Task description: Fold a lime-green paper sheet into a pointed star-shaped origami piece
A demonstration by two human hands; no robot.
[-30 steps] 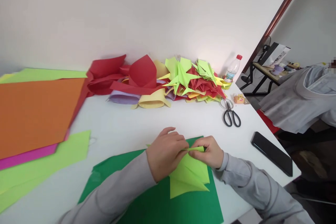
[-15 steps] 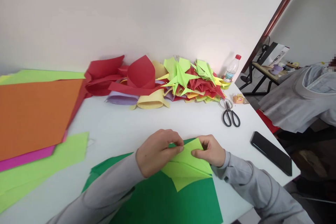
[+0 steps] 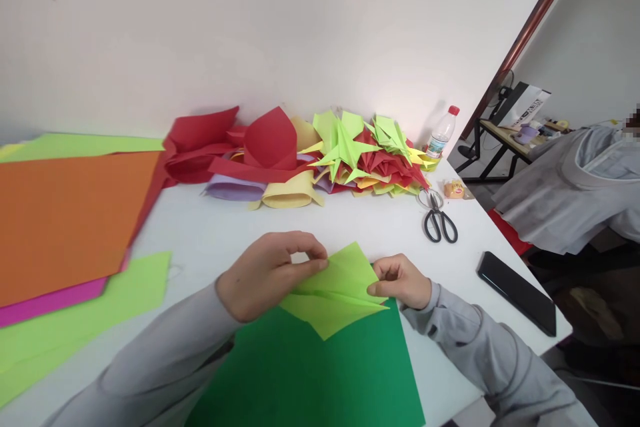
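A lime-green sheet of paper (image 3: 345, 280), folded with creases and pointed corners, is held between my two hands above the dark green paper (image 3: 320, 380). My left hand (image 3: 273, 275) pinches its upper left edge between thumb and fingertips. On the other side, my right hand (image 3: 401, 282) grips its right edge, thumb on top and fingers curled behind. One corner of the folded paper points down toward me. The dark green sheet lies flat on the white table, partly covered by my left sleeve.
Orange paper (image 3: 70, 220) and other coloured sheets lie at left. Red rolled paper (image 3: 270, 140) and folded paper stars (image 3: 345, 147) line the wall. Scissors (image 3: 440, 223), a bottle (image 3: 443, 132) and a black phone (image 3: 517, 292) are at right. Beyond the table sits a person in grey (image 3: 565, 180).
My left hand has moved left and slightly up, with the lime-green paper shifting the same way. My right hand stays nearly in place, still gripping the right edge.
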